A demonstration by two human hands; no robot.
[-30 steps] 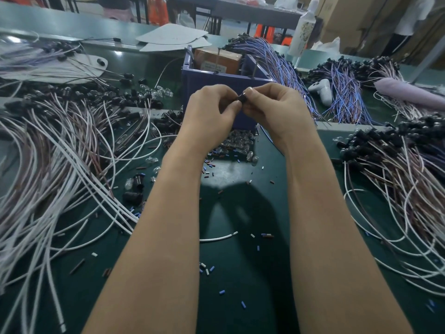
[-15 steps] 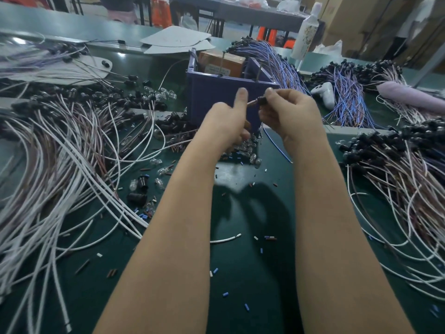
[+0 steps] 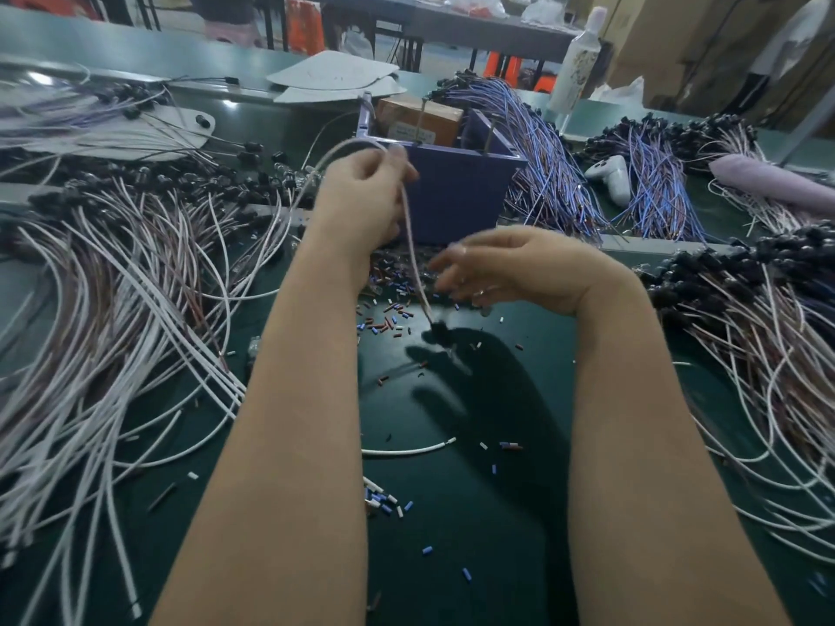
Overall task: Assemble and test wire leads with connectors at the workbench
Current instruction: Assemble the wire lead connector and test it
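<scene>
Nearest me on the dark green desk (image 3: 452, 535), well in front of the purple plastic bin (image 3: 456, 201), lie small blue, red and white sleeve offcuts (image 3: 384, 506). Closer to the bin, my right hand (image 3: 519, 268) hovers, blurred, its fingers loosely spread and holding nothing. Just before the bin's left corner, my left hand (image 3: 361, 203) pinches a pinkish-white wire lead (image 3: 413, 255). The lead hangs down to the black connector (image 3: 438, 331) at its lower end.

1 purple bin (image 3: 456, 196), 1 bottle (image 3: 578, 61), 1 cardbd box (image 3: 420, 122) (wire leads (image 3: 135, 309): too many to cnt).
</scene>
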